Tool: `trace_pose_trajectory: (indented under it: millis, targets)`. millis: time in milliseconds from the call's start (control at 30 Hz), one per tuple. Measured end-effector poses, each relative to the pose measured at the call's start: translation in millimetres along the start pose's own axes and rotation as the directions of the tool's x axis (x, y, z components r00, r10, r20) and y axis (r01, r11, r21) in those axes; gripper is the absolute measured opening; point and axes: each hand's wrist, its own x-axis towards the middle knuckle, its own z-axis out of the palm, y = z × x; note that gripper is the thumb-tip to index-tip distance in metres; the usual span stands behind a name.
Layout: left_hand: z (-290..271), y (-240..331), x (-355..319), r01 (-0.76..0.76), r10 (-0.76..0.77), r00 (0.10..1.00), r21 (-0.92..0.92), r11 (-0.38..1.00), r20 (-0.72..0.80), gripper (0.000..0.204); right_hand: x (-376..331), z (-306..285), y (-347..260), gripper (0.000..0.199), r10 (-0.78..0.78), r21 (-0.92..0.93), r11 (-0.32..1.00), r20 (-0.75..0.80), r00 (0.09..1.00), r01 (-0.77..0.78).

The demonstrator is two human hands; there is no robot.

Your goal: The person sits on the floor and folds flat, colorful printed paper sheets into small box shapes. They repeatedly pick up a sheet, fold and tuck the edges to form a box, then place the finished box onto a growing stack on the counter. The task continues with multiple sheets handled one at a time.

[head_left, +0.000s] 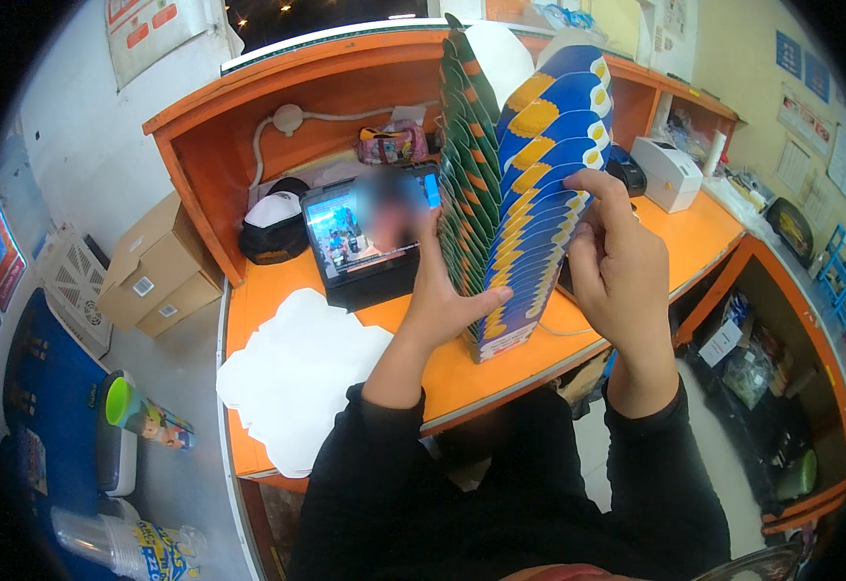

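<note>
Head view: left hand [439, 295], part-open, is clasping nested paper cartons [536, 194] above the orange counter [457, 387] near its front edge; right hand [621, 247], half-curled, is index-touching them, pinch unclear. Steady low support should limit slipping.

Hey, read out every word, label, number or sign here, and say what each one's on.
I won't copy out wording, but print shows on these:
Clear cup stack, lower left: bold blue and yellow lettering.
Held blue card stack: reddish print on its pale lower end, too small to read.
Cardboard boxes: white labels, too small.
Tablet screen: caption strip, too blurred.
Wall sheet, upper left: red-orange blocks, unreadable.
Right-wall notices: too small.
</note>
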Motion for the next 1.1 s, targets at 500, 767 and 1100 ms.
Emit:
trace_pose_trajectory:
  millis: [500,767,1100]
  targets:
    - [2.5,-3.3,0.4,0.021,-0.02,1.0,-0.056,0.998,0.016,0.117,24.3,-14.1,3.0,0.031,-0.074,-0.039,0.997,-0.076,0.994,0.071]
    - [4.4,2.7,-0.5,0.072,-0.071,0.997,-0.047,0.996,0.011,0.117,37.3,-19.4,0.8,0.036,-0.086,-0.073,0.994,-0.07,0.994,0.081]
    - [-0.9,-7.7,0.2,0.01,-0.01,1.0,0.0,1.0,-0.012,0.122,51.6,-18.5,-5.7,0.04,-0.185,0.036,0.981,-0.119,0.975,0.191]
